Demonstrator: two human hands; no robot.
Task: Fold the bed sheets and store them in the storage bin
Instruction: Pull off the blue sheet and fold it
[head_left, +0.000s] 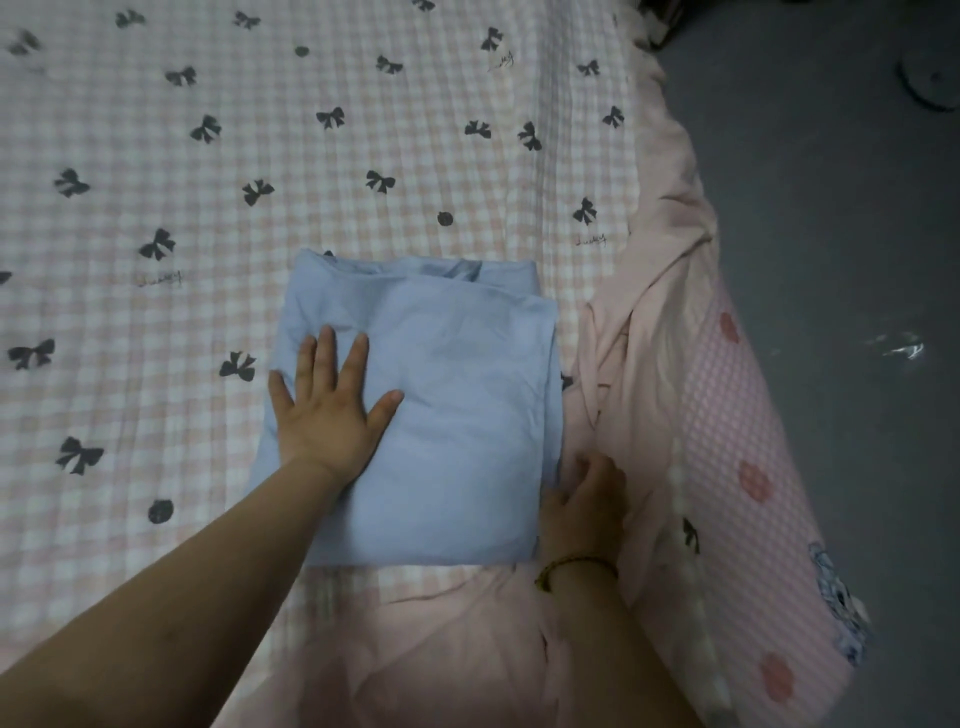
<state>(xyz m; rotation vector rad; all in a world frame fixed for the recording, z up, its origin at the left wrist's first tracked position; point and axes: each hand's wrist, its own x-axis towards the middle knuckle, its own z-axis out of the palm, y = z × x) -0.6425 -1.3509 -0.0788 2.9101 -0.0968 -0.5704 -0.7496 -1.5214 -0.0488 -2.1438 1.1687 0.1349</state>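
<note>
- Spreading before you is a pink checked quilt (363, 156) beside grey floor (831, 260).
- Your left hand (322, 415), fingers spread, presses the folded blue sheet (467, 415).
- Your right hand (584, 499) meets its edge; grip unclear.

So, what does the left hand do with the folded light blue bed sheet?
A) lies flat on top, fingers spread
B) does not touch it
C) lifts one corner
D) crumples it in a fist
A: the left hand lies flat with spread fingers on the folded light blue bed sheet, which rests on the checked pink bedcover.
</note>
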